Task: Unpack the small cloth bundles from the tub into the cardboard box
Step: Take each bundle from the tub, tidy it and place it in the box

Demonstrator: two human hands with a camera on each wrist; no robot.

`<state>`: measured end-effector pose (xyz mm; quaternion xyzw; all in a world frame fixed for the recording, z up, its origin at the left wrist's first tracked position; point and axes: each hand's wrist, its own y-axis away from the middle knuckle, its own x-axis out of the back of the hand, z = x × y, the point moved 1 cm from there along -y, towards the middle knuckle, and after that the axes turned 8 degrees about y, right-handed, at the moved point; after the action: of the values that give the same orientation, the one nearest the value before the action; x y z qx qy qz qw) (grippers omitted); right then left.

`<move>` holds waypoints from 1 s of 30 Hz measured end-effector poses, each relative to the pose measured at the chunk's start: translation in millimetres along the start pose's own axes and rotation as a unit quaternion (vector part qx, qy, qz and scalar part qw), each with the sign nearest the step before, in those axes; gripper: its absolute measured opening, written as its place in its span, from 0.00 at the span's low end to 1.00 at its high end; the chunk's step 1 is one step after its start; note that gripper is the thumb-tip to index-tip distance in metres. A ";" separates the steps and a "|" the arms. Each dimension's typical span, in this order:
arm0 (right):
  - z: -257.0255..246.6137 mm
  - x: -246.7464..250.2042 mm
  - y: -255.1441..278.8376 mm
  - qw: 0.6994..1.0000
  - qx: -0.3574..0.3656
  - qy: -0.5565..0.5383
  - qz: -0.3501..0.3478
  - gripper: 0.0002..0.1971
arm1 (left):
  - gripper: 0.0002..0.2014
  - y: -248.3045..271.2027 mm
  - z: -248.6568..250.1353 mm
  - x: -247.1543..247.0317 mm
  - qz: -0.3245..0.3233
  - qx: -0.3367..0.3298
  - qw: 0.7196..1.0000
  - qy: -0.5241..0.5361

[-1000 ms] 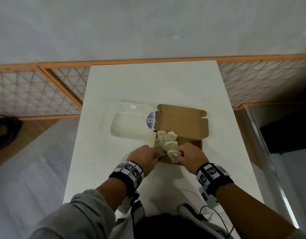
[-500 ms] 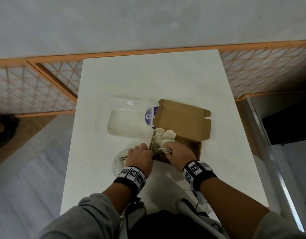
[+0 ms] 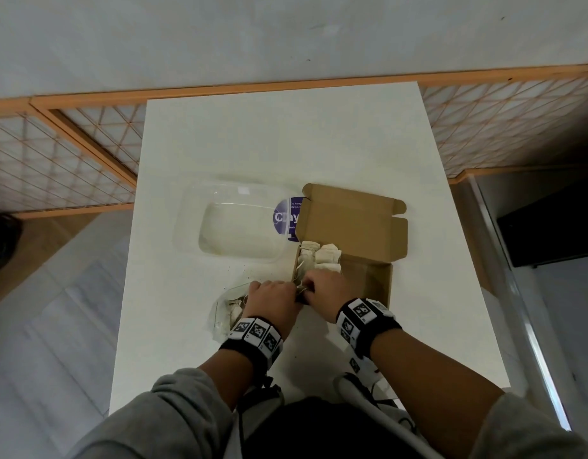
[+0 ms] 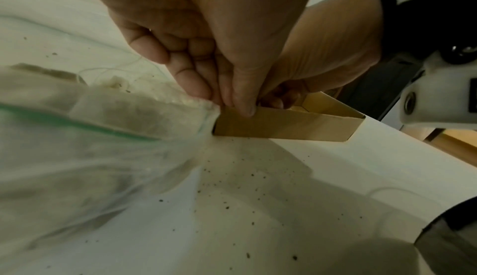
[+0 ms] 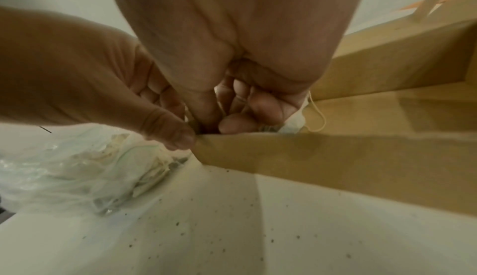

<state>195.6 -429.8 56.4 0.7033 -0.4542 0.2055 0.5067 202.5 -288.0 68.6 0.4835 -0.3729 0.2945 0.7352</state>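
An open cardboard box [image 3: 365, 279] stands mid-table with several pale cloth bundles [image 3: 320, 258] packed in its far-left part. To its left sits the clear plastic tub [image 3: 186, 220], with nothing visible inside. My right hand [image 3: 311, 286] reaches down into the box's near-left corner, fingers curled round a bundle [image 5: 293, 125] with a yellow string. My left hand [image 3: 294, 289] pinches the near box wall [image 4: 284, 126] at that corner, thumb on the outside. The two hands touch. What lies under the right fingers is mostly hidden.
A clear plastic bag [image 3: 224, 313] holding more pale bundles lies on the table just left of my left hand. Dark crumbs speckle the white table [image 4: 245, 208] near the box. An orange-framed lattice panel [image 3: 54, 154] stands behind the table.
My right hand has brought its bundle from above the box's near edge down into the near-left corner. The left hand has stayed at that corner.
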 end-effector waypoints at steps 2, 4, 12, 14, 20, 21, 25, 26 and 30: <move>-1.1 0.4 0.6 0.999 -0.024 -0.016 0.014 0.05 | 0.15 -1.1 0.5 -0.6 0.003 0.001 1.000 0.007; -0.2 1.1 1.8 0.997 -0.062 -0.039 0.028 0.11 | 0.17 -1.4 0.6 0.3 0.006 -0.001 1.000 0.019; 6.1 5.4 -0.5 0.987 -0.142 -0.055 0.046 0.23 | 0.13 4.5 3.5 1.9 -0.006 -0.026 0.998 0.052; 6.8 9.1 3.0 0.987 -0.145 -0.053 0.042 0.22 | 0.12 7.8 3.9 5.3 -0.003 -0.038 0.997 0.066; 15.0 31.3 26.0 0.983 -0.125 -0.107 0.080 0.21 | 0.10 30.3 -18.5 28.5 0.066 -0.043 0.990 0.119; 16.4 34.3 30.6 0.983 -0.118 -0.109 0.087 0.20 | 0.10 35.2 -28.5 32.0 0.075 -0.033 0.989 0.124; -1.2 40.6 50.3 0.993 -0.037 -0.077 0.085 0.17 | 0.11 52.5 -67.9 38.5 0.059 0.024 0.995 0.073; -11.0 39.8 54.8 0.995 -0.009 -0.061 0.074 0.16 | 0.11 55.5 -72.8 37.5 0.047 0.032 0.997 0.052; -45.7 27.1 62.0 0.996 0.080 -0.026 0.025 0.11 | 0.13 57.6 -77.1 26.6 0.014 0.062 0.998 0.007</move>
<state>164.5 -405.0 127.7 0.7350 -0.4667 0.2360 0.4315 191.7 -193.7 99.4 0.5207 -0.3552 0.3308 0.7023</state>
